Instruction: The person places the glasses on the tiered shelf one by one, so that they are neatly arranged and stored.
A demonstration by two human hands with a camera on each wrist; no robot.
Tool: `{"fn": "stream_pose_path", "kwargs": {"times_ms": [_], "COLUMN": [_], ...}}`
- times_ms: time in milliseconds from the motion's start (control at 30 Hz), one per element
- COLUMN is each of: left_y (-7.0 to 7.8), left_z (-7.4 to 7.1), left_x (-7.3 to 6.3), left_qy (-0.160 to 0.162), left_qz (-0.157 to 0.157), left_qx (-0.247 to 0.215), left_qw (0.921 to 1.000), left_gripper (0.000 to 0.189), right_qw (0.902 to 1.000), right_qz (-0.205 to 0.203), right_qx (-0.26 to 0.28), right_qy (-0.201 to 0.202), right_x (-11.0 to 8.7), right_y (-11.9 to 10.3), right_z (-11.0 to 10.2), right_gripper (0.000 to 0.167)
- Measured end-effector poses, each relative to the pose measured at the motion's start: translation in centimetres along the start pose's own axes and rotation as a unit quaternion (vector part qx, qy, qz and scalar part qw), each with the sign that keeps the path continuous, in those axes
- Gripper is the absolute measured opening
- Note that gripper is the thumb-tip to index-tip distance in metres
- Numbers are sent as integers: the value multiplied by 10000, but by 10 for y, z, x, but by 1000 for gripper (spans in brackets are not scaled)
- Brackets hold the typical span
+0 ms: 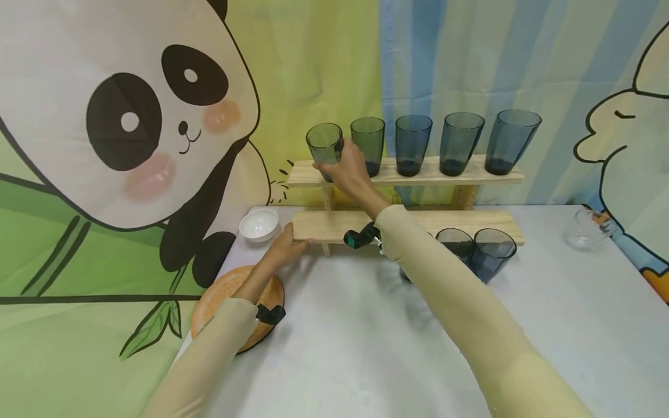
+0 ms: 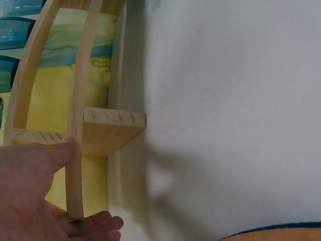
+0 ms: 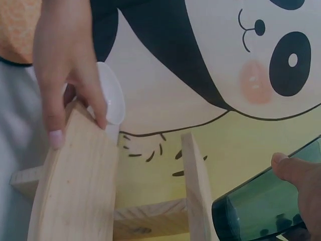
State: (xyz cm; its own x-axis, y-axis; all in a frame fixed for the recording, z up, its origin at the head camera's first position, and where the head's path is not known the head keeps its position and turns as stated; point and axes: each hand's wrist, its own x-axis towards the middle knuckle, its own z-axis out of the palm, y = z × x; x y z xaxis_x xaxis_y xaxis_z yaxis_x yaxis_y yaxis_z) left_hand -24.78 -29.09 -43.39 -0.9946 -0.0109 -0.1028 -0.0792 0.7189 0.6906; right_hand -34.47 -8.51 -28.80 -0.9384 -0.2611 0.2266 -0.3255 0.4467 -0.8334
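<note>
My right hand (image 1: 347,169) grips a tinted drinking glass (image 1: 323,139) at the left end of the upper board (image 1: 387,173) of a two-tier wooden shelf. In the right wrist view, the thumb lies along the side of this glass (image 3: 256,201), and its base is close to the board's end. Several matching glasses (image 1: 413,142) stand in a row to its right on the same board. At the lower board (image 1: 334,225), my left hand (image 1: 286,248) pinches the left end, with the thumb on top and the fingers underneath, as the left wrist view shows.
More tinted glasses (image 1: 493,249) stand on the white table (image 1: 334,348) before the shelf, partly behind my right forearm. A white bowl (image 1: 258,225) sits left of the shelf. An orange round plate (image 1: 272,293) lies under my left forearm. At the far right is a clear glass vessel (image 1: 582,232).
</note>
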Motion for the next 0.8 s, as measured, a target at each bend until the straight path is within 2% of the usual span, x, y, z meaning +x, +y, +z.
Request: {"fn": "stream_pose_path", "kwargs": {"times_ms": [400, 567, 800], "left_y": [7, 10, 7], "left_z": [-2, -2, 0], "left_x": [-4, -2, -1], "left_qy": [69, 36, 93], "left_qz": [-95, -81, -98], "left_qx": [230, 257, 243], "left_qw": [9997, 9996, 9996], "left_gripper": [82, 84, 84], "right_qw": [9997, 9994, 9992], "right_qz": [115, 196, 363], "right_qx": [194, 208, 107], "right_qy": [69, 178, 96], "right_x": [20, 28, 31], "right_y": [-1, 2, 8], "right_z": [20, 20, 24], "right_gripper": [94, 94, 98]}}
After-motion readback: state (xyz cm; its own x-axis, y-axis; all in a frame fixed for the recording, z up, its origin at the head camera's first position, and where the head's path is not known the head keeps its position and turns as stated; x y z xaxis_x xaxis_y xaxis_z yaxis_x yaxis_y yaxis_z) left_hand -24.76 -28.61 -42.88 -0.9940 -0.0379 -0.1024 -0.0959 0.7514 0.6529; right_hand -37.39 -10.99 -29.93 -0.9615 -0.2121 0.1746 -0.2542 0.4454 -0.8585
